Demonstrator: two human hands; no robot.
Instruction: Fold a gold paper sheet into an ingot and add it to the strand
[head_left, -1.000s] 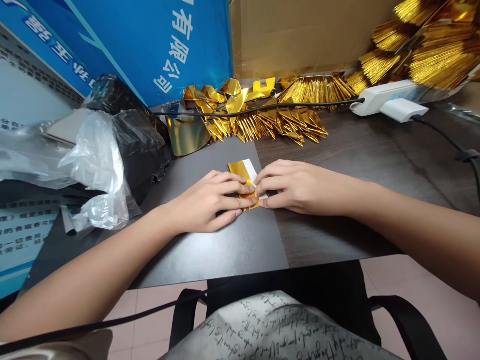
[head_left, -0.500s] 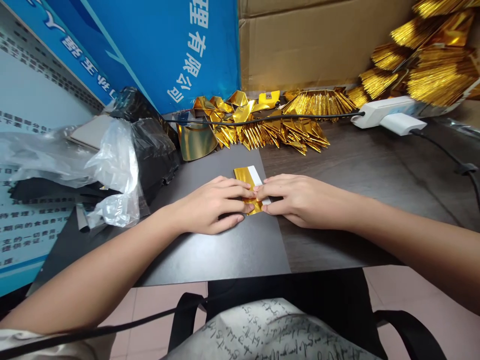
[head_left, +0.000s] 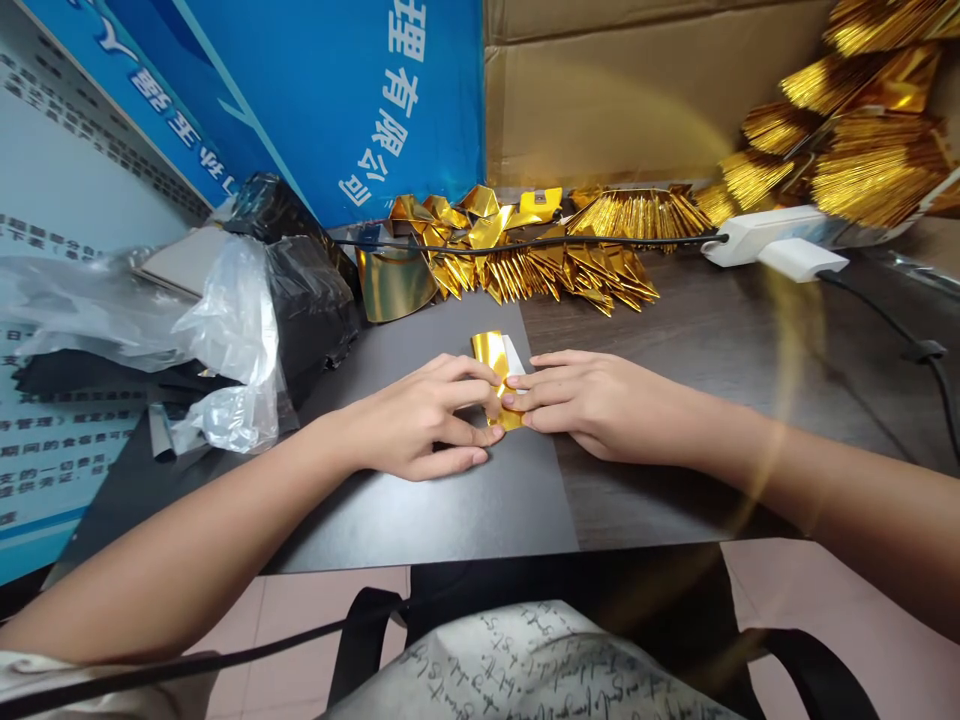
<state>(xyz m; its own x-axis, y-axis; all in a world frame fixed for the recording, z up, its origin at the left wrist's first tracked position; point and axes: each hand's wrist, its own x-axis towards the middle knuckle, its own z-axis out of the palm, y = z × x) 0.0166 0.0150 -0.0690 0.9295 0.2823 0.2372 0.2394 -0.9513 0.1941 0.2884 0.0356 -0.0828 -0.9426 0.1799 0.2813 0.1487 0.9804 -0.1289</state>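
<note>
A small strip of gold foil paper with a white underside lies on a dark grey mat in front of me. My left hand presses its near end with curled fingertips. From the right, my right hand meets it, fingers together and pinching the same end of the gold paper. The far end of the strip sticks out beyond both hands.
A heap of folded gold foil pieces lies at the back of the dark wooden table, with more stacked at the far right. A white power strip, black cables, plastic bags, a blue sign and a cardboard box surround them.
The gold strip looks narrower, with less of its white side showing. My left fingers have curled up higher over its near end. The view has shifted slightly.
</note>
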